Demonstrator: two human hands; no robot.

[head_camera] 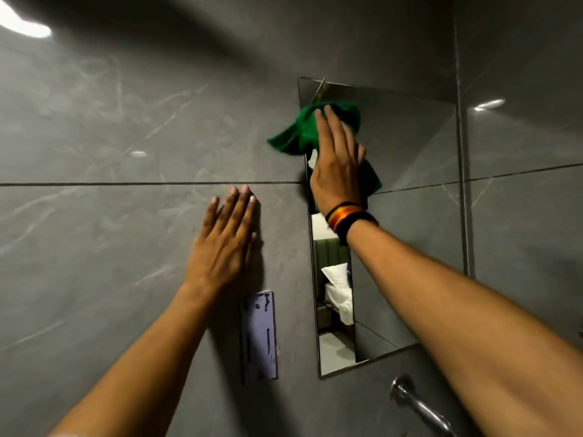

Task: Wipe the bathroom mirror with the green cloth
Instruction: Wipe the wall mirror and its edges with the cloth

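A frameless rectangular mirror [407, 171] hangs on the grey tiled wall, right of centre. My right hand [337, 165] lies flat on a bunched green cloth [299, 130] and presses it against the mirror's upper left corner. Part of the cloth spills past the mirror's left edge onto the tile, and another part shows under my palm. A striped band sits on that wrist. My left hand [225, 241] rests flat on the wall tile left of the mirror, fingers spread, holding nothing.
A pale purple plastic plate [259, 335] is fixed to the wall below my left hand. A chrome tap spout [419, 405] sticks out under the mirror's lower edge. A wall corner [462, 152] runs vertically just right of the mirror.
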